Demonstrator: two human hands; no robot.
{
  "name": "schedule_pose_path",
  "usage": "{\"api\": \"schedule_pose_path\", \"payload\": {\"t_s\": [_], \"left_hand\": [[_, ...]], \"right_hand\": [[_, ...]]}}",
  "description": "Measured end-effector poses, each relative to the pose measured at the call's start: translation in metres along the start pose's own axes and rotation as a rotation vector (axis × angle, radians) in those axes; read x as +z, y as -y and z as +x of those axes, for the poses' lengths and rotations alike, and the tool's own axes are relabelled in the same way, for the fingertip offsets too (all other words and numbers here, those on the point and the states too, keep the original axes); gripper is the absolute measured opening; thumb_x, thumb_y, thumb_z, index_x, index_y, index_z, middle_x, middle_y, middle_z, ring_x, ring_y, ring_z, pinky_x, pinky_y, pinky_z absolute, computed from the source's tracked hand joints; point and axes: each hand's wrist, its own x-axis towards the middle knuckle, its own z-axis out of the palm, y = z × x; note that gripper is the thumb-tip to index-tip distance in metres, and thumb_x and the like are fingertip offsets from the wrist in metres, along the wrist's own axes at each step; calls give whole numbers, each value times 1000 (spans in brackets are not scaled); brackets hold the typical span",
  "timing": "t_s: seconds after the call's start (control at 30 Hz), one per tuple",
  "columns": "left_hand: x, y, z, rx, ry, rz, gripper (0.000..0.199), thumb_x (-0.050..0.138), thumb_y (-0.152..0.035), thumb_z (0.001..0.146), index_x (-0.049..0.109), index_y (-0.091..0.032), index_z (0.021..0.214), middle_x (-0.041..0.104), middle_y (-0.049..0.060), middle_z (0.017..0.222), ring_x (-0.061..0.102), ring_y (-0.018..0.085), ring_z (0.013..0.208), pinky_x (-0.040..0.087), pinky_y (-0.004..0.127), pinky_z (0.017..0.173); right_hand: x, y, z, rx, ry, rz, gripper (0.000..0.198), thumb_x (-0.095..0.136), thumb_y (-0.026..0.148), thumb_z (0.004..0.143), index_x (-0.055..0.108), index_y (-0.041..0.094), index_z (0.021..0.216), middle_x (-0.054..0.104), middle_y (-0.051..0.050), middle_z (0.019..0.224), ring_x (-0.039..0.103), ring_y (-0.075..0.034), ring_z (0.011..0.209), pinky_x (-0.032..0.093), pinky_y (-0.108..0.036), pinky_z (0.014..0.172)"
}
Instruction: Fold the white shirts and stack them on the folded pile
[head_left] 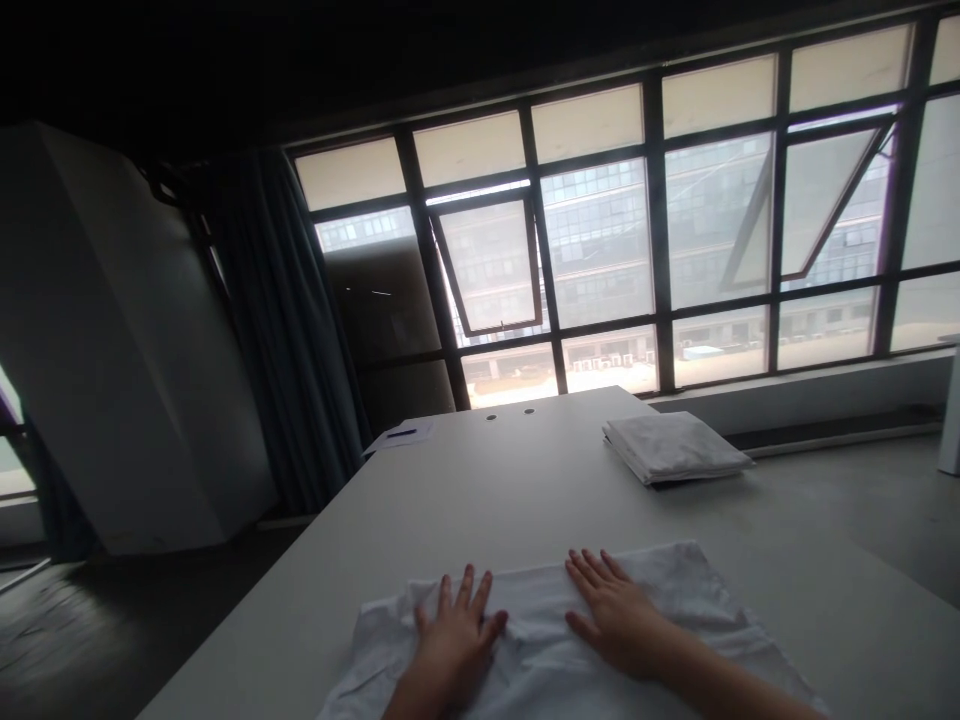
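Note:
A white cloth lies spread over the near part of the table, with soft wrinkles across it. Its near end runs out of the bottom of the view. My left hand rests on the cloth with fingers spread, close to its far edge. Flat on the same cloth, to the right, is my right hand, fingers stretched forward and thumb apart. Neither hand grips anything. Farther off to the right sits a folded stack of white cloth near the table's edge.
The white table stretches away toward the windows. On its far left corner are a sheet of paper and a dark pen. Two round holes show near the far edge. A dark blue curtain hangs beyond the left side.

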Motion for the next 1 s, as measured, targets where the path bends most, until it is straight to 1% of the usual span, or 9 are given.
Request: {"api": "schedule_pose_path", "payload": {"t_s": [0.13,0.27,0.33,0.4,0.5,0.6,0.7,0.8,1.0], "left_hand": [[-6,54,4,-158,21,38,76,26,-73,97,23,-34,162,8,12,172,8,48,155,17,88,104],[-11,82,5,-56,93,180,56,39,-60,99,46,-40,152,17,8,172,10,42,157,18,83,109],[-11,83,5,-75,90,225,51,38,-51,101,49,-39,149,17,6,172,10,39,158,19,80,111],[-11,78,6,-202,18,201,53,32,-45,103,45,-32,153,20,12,171,18,39,156,26,79,109],[-14,73,10,-284,-196,166,56,34,-43,102,47,-19,151,46,20,157,43,37,143,35,69,110],[-20,74,13,-211,-323,172,46,40,-35,100,57,-20,139,63,14,138,56,28,128,40,49,111],[-23,79,14,-181,-343,148,34,42,-26,98,66,-23,122,68,9,125,62,23,117,46,35,97],[-22,86,15,-184,-350,118,25,45,-24,97,69,-23,104,71,6,112,67,22,105,47,31,87],[-20,95,15,-232,-356,103,18,51,-28,97,68,-25,103,72,4,111,67,23,103,48,32,79]], "right_hand": [[-2,-30,-16,53,-58,-56,86,28,77,98,30,19,162,23,-11,167,20,-32,156,11,-56,129],[-5,-60,-30,119,-98,-91,84,28,75,99,31,19,162,24,-10,167,22,-31,156,17,-51,129],[-7,-71,-36,149,-104,-97,85,27,75,99,31,17,161,26,-11,167,22,-30,156,17,-51,129],[-9,-76,-39,168,-118,-99,84,26,75,100,33,17,160,28,-11,166,23,-31,156,15,-54,129],[-11,-78,-42,179,-141,-104,82,27,74,100,36,19,159,31,-11,165,24,-33,155,12,-59,128],[-13,-78,-44,167,-116,-106,84,28,76,99,34,19,160,29,-11,166,21,-33,156,11,-59,128],[-19,-85,-47,158,-72,-103,82,26,76,98,30,25,162,25,-7,168,16,-33,157,8,-62,127],[-27,-103,-52,248,-43,-121,78,24,77,97,31,33,161,21,-2,169,11,-37,157,4,-68,124],[-32,-176,-63,522,-87,-193,64,25,56,100,37,34,159,22,-6,169,14,-44,155,6,-81,114]]}}
